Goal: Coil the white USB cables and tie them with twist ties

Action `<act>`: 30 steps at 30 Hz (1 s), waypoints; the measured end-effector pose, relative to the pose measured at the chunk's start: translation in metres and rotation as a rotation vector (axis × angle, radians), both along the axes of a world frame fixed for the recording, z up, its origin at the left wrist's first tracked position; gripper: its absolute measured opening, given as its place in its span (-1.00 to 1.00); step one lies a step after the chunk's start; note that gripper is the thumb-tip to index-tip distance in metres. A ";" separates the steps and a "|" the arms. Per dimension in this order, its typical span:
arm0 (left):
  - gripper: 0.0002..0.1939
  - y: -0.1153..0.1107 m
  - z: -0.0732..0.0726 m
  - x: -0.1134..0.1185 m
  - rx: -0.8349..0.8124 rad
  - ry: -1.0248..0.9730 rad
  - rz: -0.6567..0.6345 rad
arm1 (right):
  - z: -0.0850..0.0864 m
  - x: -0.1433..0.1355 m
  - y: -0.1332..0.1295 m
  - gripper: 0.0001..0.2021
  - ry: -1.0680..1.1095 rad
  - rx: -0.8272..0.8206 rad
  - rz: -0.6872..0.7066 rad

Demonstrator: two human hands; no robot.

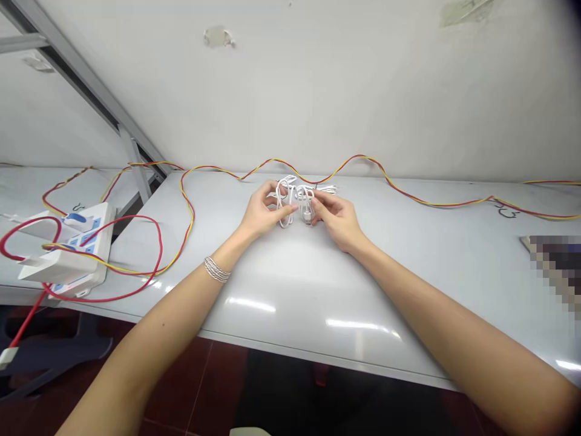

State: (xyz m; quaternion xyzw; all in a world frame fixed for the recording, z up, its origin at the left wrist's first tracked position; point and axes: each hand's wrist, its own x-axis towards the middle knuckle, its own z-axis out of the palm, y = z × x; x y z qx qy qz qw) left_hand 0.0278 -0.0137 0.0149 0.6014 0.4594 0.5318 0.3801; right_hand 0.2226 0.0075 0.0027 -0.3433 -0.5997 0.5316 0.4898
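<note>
White coils, two, at mid-table. Left coil (291, 195) sits in the left hand (262, 213), upright, thumb on the near side, fingertips behind its loops. Right coil (305, 195) is in the right hand (340, 221), thumb against it; a pale connector (307, 216) shows at its lower end, just beside the thumb. Both sets of fingers are closed on their coils, lightly by the look of it. Coils very near each other, perhaps touching; cannot tell whether a strand joins them.

Handling, my judgement: a light pinch suits these thin loops, since a hard squeeze could kink them. Best to grip several turns together, so none slips out past the fingertips. The connector is the firm part; supporting it with the right thumb would spare the cord where it meets the plug. If the coils are drawn apart, go slowly and watch the gap between the thumbs for a snagged strand. Low over the table looks right: a dropped loop has little way to fall.

Just behind the right fingers: more white cord (328, 189), lying flat, easy to catch with a knuckle.

Beyond both hands, a red-and-yellow wire (372, 160) waves along the back of the table (290, 278). Wire near enough to brush when reaching forward. Well out past the left fingers: power strip (103, 227), red cable (160, 239) looping beside it. Far beyond the right fingers, a blurred item (563, 263).
</note>
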 end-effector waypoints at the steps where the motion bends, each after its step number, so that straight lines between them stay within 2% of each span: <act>1: -0.53 0.000 0.000 0.000 0.010 -0.003 -0.022 | 0.001 0.001 0.000 -0.54 0.003 -0.009 0.026; 5: -0.53 -0.003 0.000 0.005 0.001 -0.040 -0.119 | 0.004 0.004 0.000 -0.55 0.012 -0.039 0.147; 9: -0.49 -0.005 -0.002 0.010 -0.001 -0.037 -0.123 | 0.005 0.004 -0.001 -0.59 0.027 -0.032 0.207; 16: -0.46 -0.009 0.000 0.013 -0.029 -0.021 -0.113 | 0.005 0.003 -0.003 -0.57 0.074 -0.126 0.180; 19: -0.48 -0.008 0.002 0.014 0.006 -0.023 -0.092 | 0.009 0.004 -0.004 -0.55 0.095 -0.181 0.205; 23: -0.49 -0.008 0.002 0.014 -0.046 -0.059 -0.108 | 0.013 0.006 -0.004 -0.56 0.112 -0.221 0.242; 30: -0.52 -0.007 0.002 0.011 -0.139 -0.052 -0.084 | 0.006 0.004 0.000 -0.63 0.217 -0.153 0.115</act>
